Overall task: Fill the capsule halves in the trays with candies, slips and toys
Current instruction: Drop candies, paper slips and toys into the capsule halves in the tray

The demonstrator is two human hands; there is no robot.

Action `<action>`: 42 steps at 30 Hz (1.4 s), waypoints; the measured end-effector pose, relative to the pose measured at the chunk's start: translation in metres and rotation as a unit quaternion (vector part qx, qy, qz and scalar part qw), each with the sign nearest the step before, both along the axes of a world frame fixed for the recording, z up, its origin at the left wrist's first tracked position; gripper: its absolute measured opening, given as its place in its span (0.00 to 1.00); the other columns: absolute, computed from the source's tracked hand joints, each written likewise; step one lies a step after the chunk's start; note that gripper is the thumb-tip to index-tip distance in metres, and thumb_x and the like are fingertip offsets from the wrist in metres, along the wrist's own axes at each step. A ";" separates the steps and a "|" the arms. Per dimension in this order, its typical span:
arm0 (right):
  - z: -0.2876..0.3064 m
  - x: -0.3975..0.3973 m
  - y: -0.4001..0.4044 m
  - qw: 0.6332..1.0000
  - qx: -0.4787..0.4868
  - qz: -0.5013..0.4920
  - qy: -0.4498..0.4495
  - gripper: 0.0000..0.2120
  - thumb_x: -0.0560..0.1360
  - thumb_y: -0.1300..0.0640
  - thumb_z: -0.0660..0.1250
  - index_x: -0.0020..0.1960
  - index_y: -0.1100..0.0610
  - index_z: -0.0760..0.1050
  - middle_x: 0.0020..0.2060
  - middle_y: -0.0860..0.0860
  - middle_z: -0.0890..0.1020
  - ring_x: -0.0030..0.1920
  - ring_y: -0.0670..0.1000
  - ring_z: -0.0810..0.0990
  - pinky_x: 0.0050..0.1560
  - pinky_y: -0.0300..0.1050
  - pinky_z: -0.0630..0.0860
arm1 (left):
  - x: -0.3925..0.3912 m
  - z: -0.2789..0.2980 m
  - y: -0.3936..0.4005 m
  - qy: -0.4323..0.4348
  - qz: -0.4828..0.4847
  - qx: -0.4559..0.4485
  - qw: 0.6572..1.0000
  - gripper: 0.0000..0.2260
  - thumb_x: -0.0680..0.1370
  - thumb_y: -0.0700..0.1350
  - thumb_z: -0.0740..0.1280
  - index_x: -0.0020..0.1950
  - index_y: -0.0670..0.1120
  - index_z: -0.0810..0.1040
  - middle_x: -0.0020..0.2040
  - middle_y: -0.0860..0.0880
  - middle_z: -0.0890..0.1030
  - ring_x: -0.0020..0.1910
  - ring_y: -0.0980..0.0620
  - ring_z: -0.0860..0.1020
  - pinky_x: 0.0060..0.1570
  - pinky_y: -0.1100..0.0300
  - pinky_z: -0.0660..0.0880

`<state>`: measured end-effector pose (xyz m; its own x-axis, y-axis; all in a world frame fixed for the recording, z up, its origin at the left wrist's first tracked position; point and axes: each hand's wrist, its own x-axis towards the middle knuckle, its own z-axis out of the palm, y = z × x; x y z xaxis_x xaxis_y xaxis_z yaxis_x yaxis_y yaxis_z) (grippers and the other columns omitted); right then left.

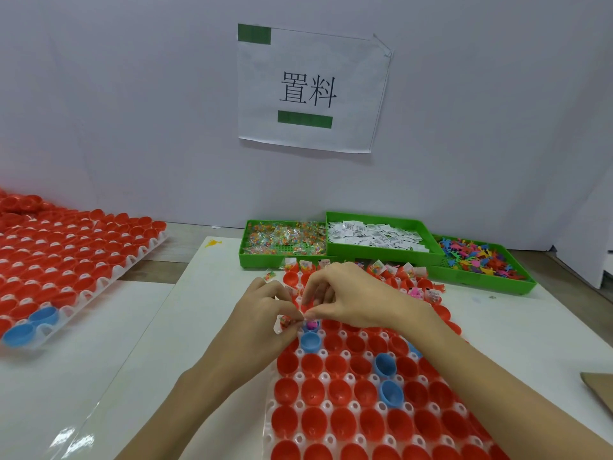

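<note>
1. Head view, hands: my left hand [265, 313] has its fingers curled round a small candy packet [286, 322]; my right hand [345, 297] pinches thumb and forefinger together on what looks like a slip, too small to be sure.
2. Head view, target: both hands meet just above a blue capsule half [311, 326] with a pink toy inside, in the white tray [300, 439] on the tabletop.
3. Head view, stock: candies bin [282, 240], slips bin [374, 235], toys bin [481, 260] beyond the tray.
4. Method, my judgement: drop pieces straight down into the one cup, release low, avoid spilling into neighbouring red halves [311, 391].
</note>
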<state>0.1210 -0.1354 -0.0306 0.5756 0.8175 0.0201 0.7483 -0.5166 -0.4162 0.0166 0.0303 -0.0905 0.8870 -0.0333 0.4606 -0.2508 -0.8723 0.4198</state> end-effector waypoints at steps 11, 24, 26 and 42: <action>-0.008 0.000 -0.004 1.000 -0.007 -0.008 0.001 0.04 0.76 0.58 0.76 0.49 0.58 0.86 0.43 0.50 0.87 0.42 0.42 0.84 0.47 0.36 0.82 | 0.001 -0.002 0.001 -0.016 0.000 -0.006 1.000 0.04 0.74 0.45 0.78 0.47 0.52 0.88 0.45 0.58 0.78 0.48 0.66 0.68 0.45 0.75 0.65; 0.013 0.003 -0.057 0.987 0.125 -0.078 0.064 0.06 0.78 0.49 0.72 0.50 0.47 0.87 0.40 0.41 0.87 0.41 0.41 0.84 0.42 0.35 0.79 | -0.004 0.001 0.002 0.004 -0.011 -0.038 0.999 0.03 0.75 0.48 0.77 0.48 0.54 0.88 0.45 0.61 0.79 0.51 0.64 0.71 0.46 0.72 0.68; 0.017 0.004 -0.082 0.974 0.181 -0.092 0.102 0.06 0.79 0.49 0.71 0.49 0.46 0.87 0.42 0.43 0.87 0.42 0.43 0.85 0.44 0.35 0.80 | -0.006 0.004 0.004 0.005 -0.005 -0.051 0.999 0.02 0.75 0.47 0.77 0.46 0.54 0.88 0.45 0.61 0.79 0.50 0.62 0.72 0.45 0.70 0.69; 0.005 0.011 -0.139 0.883 0.380 -0.151 0.230 0.12 0.74 0.47 0.68 0.49 0.51 0.87 0.38 0.54 0.85 0.35 0.45 0.78 0.31 0.34 0.74 | 0.095 0.048 0.050 0.014 0.168 -0.063 0.984 0.08 0.81 0.43 0.70 0.58 0.44 0.85 0.51 0.49 0.86 0.41 0.54 0.80 0.43 0.63 0.76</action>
